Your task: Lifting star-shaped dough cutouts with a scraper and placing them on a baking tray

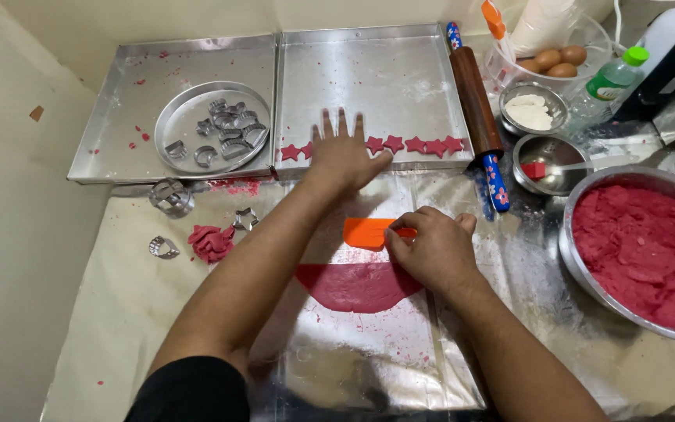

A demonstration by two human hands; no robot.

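Judging from how things lie, the cookie work seems to be in its early part. A single row of red star cut-outs (423,145) lies along the near edge of the square metal tray (384,78) in the upper middle of the frame, and the rest of this tray is bare. The second tray (111,117) at the upper left carries only a round plate of metal cutters (216,133). Much is left, I think: the steel bowl (587,266) at the right edge is full of red dough (650,258).

The left hand (343,155) rests flat with its fingers spread on the row of stars, holding nothing. The right hand (431,248) is closed around an orange scraper (365,233), in the centre of the frame, just above the rolled dough sheet (357,285).

This sheet is thin, smooth and deep red; it lies on the foil-covered bench (509,258), and its upper edge looks cut straight. A crumpled lump of dough scraps (211,242) lies at the left beside a star cutter (244,219).
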